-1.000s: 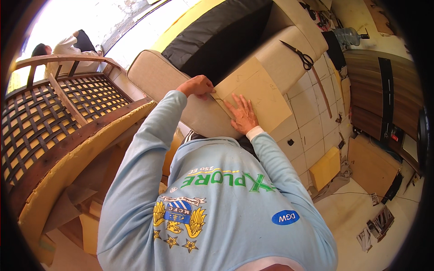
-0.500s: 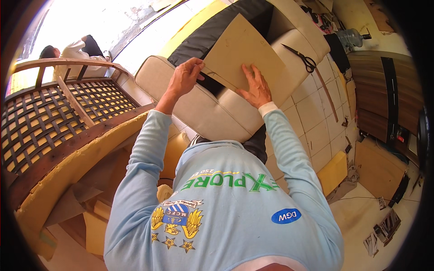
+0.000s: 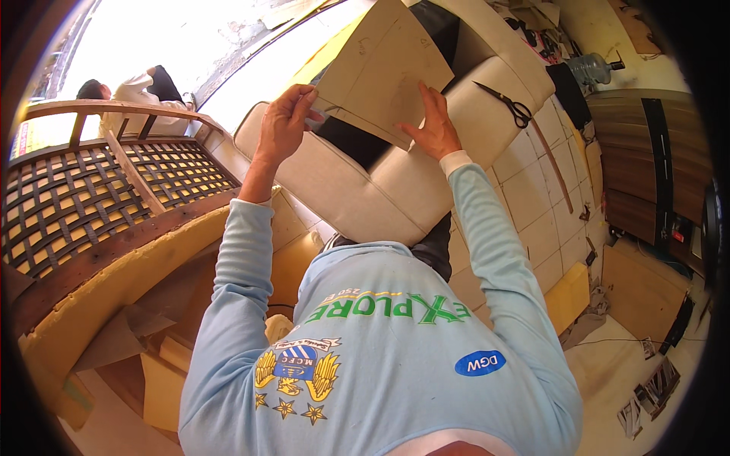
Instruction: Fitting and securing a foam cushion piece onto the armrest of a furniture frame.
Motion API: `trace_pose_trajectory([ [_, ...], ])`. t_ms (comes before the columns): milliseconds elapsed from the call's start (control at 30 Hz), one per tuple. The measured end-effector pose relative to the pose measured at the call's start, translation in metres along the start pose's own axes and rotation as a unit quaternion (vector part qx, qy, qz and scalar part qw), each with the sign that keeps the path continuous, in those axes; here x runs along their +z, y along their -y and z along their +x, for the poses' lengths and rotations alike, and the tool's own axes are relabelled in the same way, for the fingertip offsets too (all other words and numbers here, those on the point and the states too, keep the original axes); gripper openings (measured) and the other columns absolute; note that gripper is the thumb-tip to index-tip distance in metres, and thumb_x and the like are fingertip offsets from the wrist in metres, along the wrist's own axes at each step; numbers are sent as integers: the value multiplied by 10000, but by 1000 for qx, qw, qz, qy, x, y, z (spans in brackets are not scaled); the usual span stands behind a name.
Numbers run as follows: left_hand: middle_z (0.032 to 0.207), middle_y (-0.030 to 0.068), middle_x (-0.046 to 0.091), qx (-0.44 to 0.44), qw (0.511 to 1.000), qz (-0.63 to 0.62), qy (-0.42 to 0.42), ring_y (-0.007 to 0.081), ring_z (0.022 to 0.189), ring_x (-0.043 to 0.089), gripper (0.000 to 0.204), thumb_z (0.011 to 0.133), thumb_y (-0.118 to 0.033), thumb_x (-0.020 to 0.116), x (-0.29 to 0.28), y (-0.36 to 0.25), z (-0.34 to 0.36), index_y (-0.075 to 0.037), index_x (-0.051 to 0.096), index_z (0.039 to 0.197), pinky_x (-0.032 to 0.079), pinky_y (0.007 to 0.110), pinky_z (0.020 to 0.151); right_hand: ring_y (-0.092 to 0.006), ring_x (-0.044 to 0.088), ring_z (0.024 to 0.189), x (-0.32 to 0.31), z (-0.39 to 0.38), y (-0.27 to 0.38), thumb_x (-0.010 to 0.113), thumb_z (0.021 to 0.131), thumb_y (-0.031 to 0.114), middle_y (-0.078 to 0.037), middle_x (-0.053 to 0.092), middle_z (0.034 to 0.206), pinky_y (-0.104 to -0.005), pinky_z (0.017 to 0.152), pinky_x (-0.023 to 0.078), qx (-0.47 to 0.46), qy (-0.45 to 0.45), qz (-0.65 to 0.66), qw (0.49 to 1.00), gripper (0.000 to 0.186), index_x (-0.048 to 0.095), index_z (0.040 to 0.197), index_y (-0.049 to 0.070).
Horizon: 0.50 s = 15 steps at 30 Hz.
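Observation:
A flat tan sheet of cardboard [image 3: 384,61] with faint pencil-like lines is tilted up above a beige upholstered seat [image 3: 334,178]. My left hand [image 3: 285,125] pinches its near left corner. My right hand [image 3: 435,129] is at its right edge, thumb and fingers spread and seemingly resting against it. Partly hidden beneath the sheet is black material [image 3: 353,144] on the seat. A pair of black-handled scissors [image 3: 511,106] lies on the seat's right part, beyond my right hand.
To the left stands a wooden frame with woven black straps [image 3: 84,216] and yellow foam [image 3: 114,281] along its edge. Someone in a white top [image 3: 141,95] is beyond it. At right are a thin wooden strip [image 3: 553,167], a clear water bottle [image 3: 593,68] and brown panels [image 3: 635,159].
The cardboard has been lifted and tilted off the black material, moving slightly left and away. My left hand went left with its corner; my right hand slid from its surface to its edge.

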<state>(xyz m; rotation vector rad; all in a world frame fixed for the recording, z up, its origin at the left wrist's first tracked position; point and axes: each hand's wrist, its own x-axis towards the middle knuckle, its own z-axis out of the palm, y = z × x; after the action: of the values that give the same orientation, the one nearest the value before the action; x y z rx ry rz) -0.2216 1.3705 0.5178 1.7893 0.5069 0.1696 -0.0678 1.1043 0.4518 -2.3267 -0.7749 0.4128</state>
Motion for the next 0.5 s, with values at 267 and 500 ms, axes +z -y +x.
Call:
trace_pose_trajectory([
  [267,893,-32,632,-94,968,-230,44,80,790,676,259,1044,-326,561,-2,32,6,-96,623,1146,540,232,661,-383,420,1376,10,-16,-31,778,819,496,-265,349,1516,-429,1101,413,280,-18,300,912,1111,129,1563,-13],
  [500,860,-60,598,-198,945,-248,78,52,750,614,230,1043,-331,558,21,100,6,-134,622,1143,545,243,703,-318,528,1249,36,-74,-42,775,843,459,-207,447,1452,-422,1018,459,417,-74,354,834,1065,114,1547,10],
])
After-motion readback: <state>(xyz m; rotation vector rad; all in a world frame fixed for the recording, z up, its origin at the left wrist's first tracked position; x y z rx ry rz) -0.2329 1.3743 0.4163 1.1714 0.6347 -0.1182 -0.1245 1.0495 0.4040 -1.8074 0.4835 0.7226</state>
